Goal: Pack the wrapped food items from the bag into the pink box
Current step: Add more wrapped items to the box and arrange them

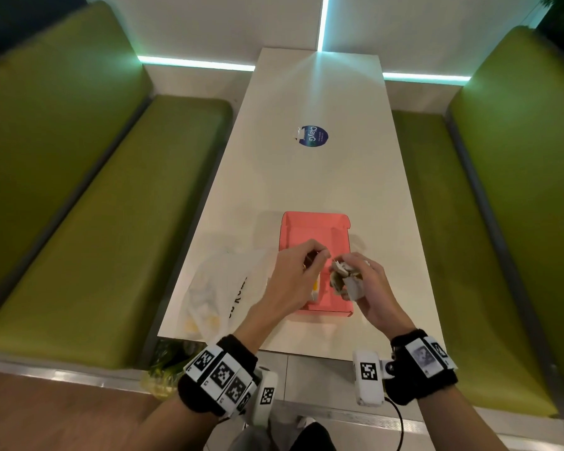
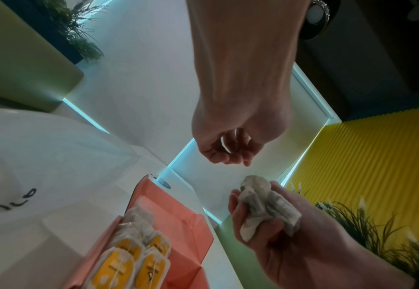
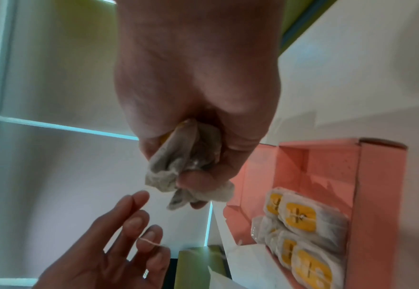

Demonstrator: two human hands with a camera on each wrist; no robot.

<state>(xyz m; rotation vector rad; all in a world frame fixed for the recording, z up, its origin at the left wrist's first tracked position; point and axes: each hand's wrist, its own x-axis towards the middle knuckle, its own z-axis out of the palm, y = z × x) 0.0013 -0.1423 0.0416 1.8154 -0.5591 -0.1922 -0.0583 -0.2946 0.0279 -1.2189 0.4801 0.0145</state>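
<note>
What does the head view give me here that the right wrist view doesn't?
Head only: the white bag left of the pink box, the round sticker and green benches.
Right wrist only: yellow-labelled wrapped items rowed inside the box, and a thin string across the left hand.
Both: the right hand gripping a crumpled wrapped item.

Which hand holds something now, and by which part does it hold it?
The right hand grips a crumpled grey-white wrapped packet round its middle. The left hand holds nothing firmly; a thin string lies across its fingers.
</note>
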